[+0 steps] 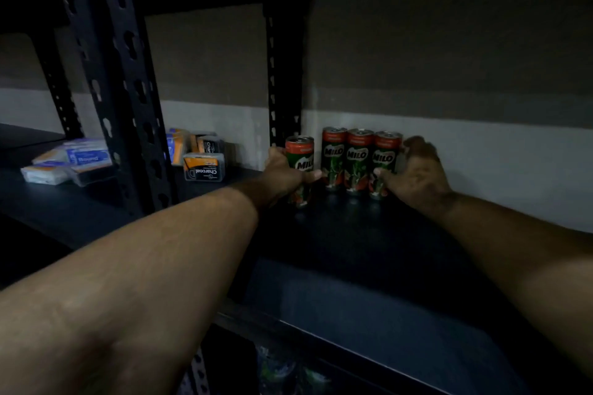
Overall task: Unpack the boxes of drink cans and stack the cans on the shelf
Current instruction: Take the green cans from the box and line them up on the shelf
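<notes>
Three green and red Milo cans stand upright in a row at the back of the dark shelf, against the wall. My left hand grips a fourth Milo can just left of the row, its base near the shelf surface. My right hand is wrapped round the rightmost can of the row, thumb across its front. Both forearms reach in from below.
Black perforated uprights stand at the front left and at the back beside the held can. Small packs labelled Charcoal and Round lie on the shelf to the left. Another shelf board hangs overhead.
</notes>
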